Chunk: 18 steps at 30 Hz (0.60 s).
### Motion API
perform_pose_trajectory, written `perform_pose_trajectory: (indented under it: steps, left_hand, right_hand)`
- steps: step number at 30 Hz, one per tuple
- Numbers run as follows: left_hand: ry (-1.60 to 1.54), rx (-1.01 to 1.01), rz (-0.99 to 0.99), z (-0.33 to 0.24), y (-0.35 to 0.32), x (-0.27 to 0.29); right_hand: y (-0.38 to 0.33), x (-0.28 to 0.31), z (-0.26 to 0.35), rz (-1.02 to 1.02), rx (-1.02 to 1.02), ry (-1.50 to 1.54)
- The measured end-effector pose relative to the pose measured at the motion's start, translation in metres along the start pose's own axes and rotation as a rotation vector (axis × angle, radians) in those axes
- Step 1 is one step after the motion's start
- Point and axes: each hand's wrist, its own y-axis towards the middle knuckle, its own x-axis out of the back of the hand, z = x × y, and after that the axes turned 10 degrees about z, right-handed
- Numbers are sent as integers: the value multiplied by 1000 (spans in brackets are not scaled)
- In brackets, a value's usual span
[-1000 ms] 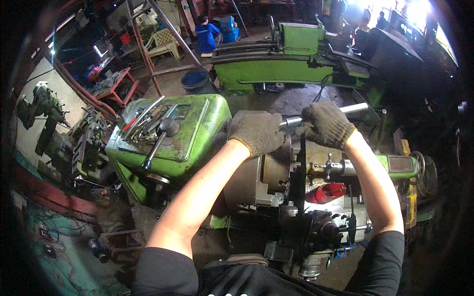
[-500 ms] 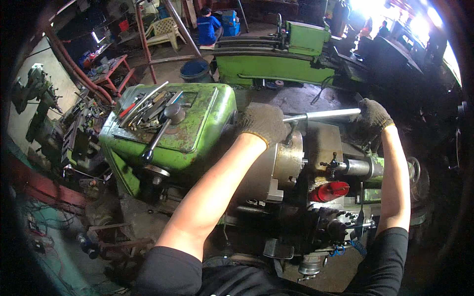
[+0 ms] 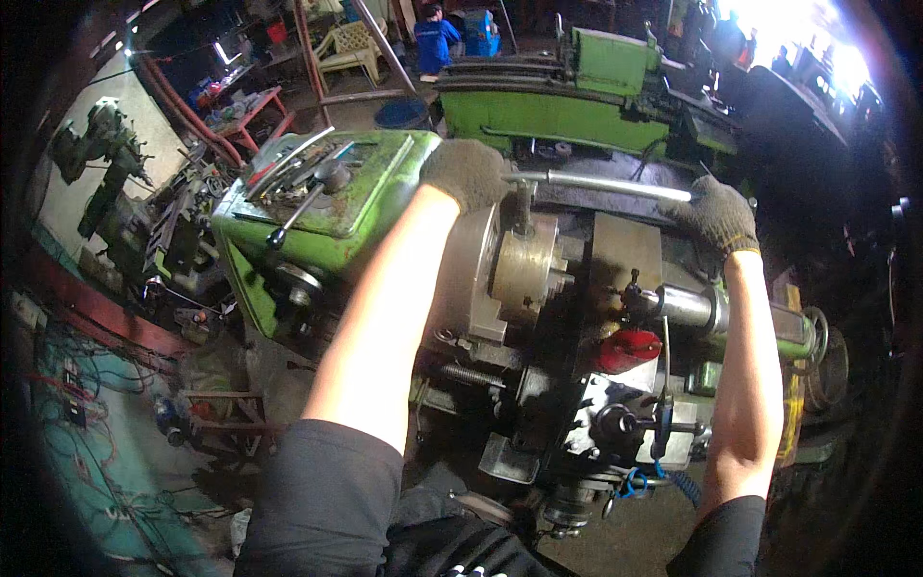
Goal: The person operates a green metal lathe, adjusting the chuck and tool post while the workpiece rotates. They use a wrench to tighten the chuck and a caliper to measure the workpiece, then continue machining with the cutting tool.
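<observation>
A grey knit glove covers my left hand (image 3: 466, 176), which is closed around the left end of a chuck key's handle, above the lathe chuck (image 3: 524, 264). The chuck key (image 3: 523, 213) stands upright, its lower end at the top of the chuck. A long silver pipe (image 3: 615, 185) runs to the right from the key's head, in line with the handle. Its far right end lies in my right hand (image 3: 716, 216), also gloved, with the fingers wrapped round it. How the pipe joins the handle is partly hidden.
Several tools lie on the green headstock (image 3: 385, 207), beside a lever (image 3: 303, 207). Right of the chuck are a red object (image 3: 630, 351), the tailstock (image 3: 687, 306) and the tool post (image 3: 620, 423). Behind stands another green lathe (image 3: 548, 120); a person in blue (image 3: 435, 43) sits farther back.
The view has shifted. The pipe has swung, its right end now lower than its left. My left hand has moved away and left relative to the chuck; both hands keep their grip.
</observation>
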Motion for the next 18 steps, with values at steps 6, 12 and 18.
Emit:
perform_pose_trajectory:
  steps: [6,12,18]
  left_hand:
    - [-79,20,-21,-19,-5,10]
    - [-49,-44,-85,-5,2,-7]
    - [-45,-166,-83,8,0,-13]
  right_hand:
    - [23,4,-45,68,54,-9]
    - [-4,-1,-12,-80,-15,36]
    - [-50,7,14,-80,-77,84]
